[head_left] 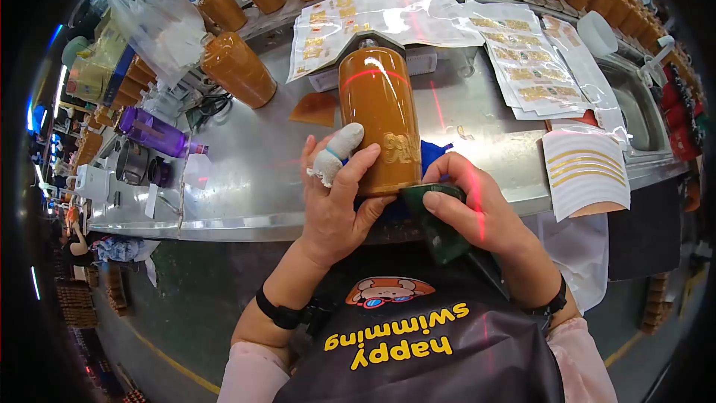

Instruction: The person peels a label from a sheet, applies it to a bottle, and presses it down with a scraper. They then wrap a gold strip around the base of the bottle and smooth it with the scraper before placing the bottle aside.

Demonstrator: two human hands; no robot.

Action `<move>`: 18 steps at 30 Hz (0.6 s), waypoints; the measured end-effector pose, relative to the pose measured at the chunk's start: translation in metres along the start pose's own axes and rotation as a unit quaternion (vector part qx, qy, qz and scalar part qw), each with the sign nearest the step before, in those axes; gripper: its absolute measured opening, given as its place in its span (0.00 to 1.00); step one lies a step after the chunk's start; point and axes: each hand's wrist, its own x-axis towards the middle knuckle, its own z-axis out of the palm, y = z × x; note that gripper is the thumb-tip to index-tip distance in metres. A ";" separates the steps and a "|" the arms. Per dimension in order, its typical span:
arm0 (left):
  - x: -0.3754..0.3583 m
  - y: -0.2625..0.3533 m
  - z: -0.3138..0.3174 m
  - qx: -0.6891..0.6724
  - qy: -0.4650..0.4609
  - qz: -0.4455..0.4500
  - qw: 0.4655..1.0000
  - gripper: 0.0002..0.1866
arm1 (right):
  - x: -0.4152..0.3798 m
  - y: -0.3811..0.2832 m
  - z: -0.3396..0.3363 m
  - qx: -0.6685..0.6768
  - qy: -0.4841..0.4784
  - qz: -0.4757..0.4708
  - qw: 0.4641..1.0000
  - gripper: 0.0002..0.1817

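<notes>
A brown glazed bottle (377,97) lies with its neck pointing away from me, in front of a dark angular support (399,50). A gold decal (401,148) sits on its side near the base. My left hand (339,190) is closed around the left side of the bottle's base, with a white wrapping (339,151) on one finger. Between the thumb and fingers of my right hand (477,205) is a dark green flat piece (444,227), its upper edge right beside the bottle's base. Some blue material (436,158) shows behind the bottle.
Decal sheets (328,41) lie behind the bottle, with more sheets (522,60) at the right. A white card with gold strips (585,168) is at the right edge. Another brown bottle (239,71) and a purple bottle (153,132) stand left. A sink (634,104) is far right.
</notes>
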 end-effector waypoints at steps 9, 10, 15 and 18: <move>0.003 0.002 -0.004 -0.019 -0.009 -0.006 1.000 0.28 | -0.003 0.000 -0.005 -0.005 0.007 0.006 1.000 0.10; 0.006 0.004 -0.007 -0.035 -0.012 -0.016 0.999 0.27 | -0.004 0.001 -0.007 0.010 0.006 0.019 1.000 0.10; 0.026 0.014 -0.020 -0.065 -0.081 0.005 0.995 0.19 | -0.003 0.005 -0.011 0.019 0.020 0.021 0.999 0.09; 0.035 0.020 -0.020 -0.050 -0.103 0.018 0.993 0.15 | -0.004 0.005 -0.009 0.000 0.021 0.014 1.000 0.09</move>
